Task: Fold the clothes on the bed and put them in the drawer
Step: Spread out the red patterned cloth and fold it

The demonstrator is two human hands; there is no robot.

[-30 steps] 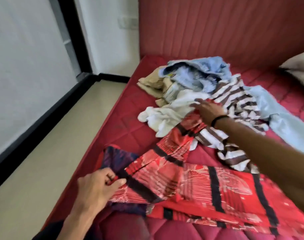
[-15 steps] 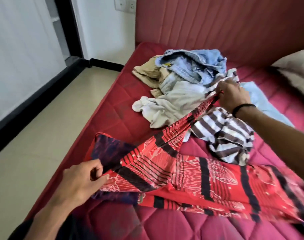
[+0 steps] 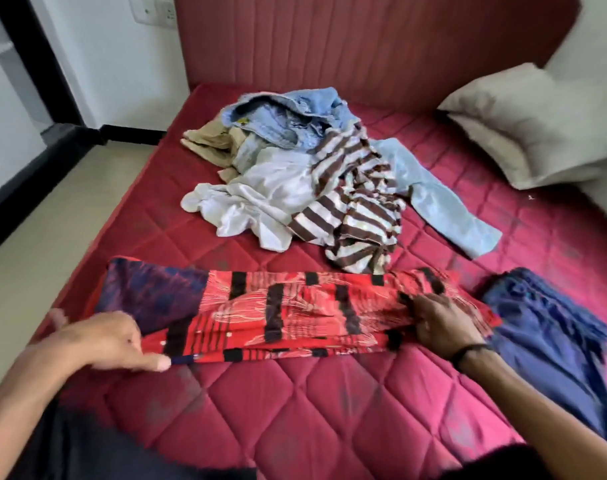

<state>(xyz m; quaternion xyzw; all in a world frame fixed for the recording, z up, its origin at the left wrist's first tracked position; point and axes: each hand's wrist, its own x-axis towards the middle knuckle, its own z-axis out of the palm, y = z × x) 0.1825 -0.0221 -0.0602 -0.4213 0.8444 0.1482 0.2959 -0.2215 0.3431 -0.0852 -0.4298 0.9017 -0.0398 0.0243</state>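
A red cloth with black bars and a dark purple end [image 3: 295,310] lies as a long folded strip across the near part of the red quilted bed [image 3: 260,410]. My left hand [image 3: 101,341] holds its left end, thumb stretched along the lower edge; the fingers are blurred. At the right end, my right hand [image 3: 440,323], with a black wristband, grips the cloth with curled fingers. Behind the strip sits a loose pile: a brown-and-white striped garment [image 3: 357,209], a white one [image 3: 260,202], a denim piece [image 3: 288,116], a beige one [image 3: 208,140] and a light blue one [image 3: 444,206].
A blue-purple cloth [image 3: 551,344] lies on the bed to the right of my right hand. A beige pillow [image 3: 527,126] rests at the far right by the padded red headboard [image 3: 364,39]. The bed's left edge drops to a pale floor [image 3: 53,237].
My right hand brought the far end of the red cloth down from the pile to the near right, laying it as a flat folded strip. The view shifted right, revealing the blue-purple cloth.
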